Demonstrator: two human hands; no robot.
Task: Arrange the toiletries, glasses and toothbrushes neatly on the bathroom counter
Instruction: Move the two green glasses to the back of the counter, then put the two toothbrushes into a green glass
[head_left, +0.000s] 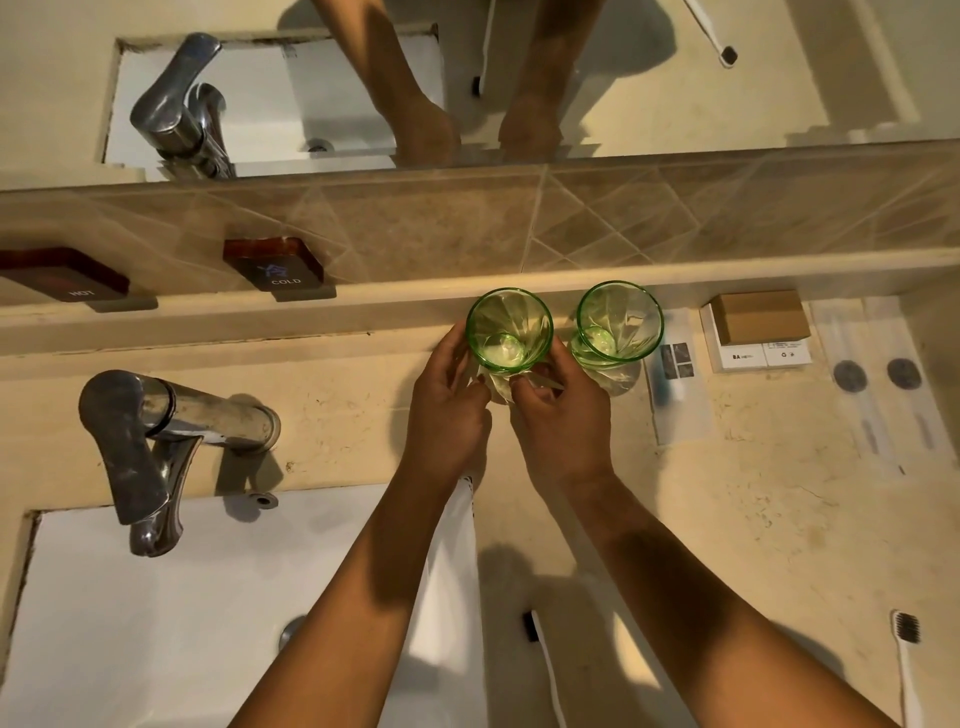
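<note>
Both the left hand (451, 402) and right hand (558, 415) clasp the left green ribbed glass tumbler (509, 330), far on the beige stone tabletop (753, 519), just beside its twin (618, 325). Glass-placing step, likely; next, release gently and gather the white toothbrushes (906, 670) lying near.

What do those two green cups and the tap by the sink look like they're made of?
The left green cup and right green cup look like tinted glass: see-through, glossy rims, counter visible through them. The tap seems to be chromed metal, shiny but dulled with spots.
</note>
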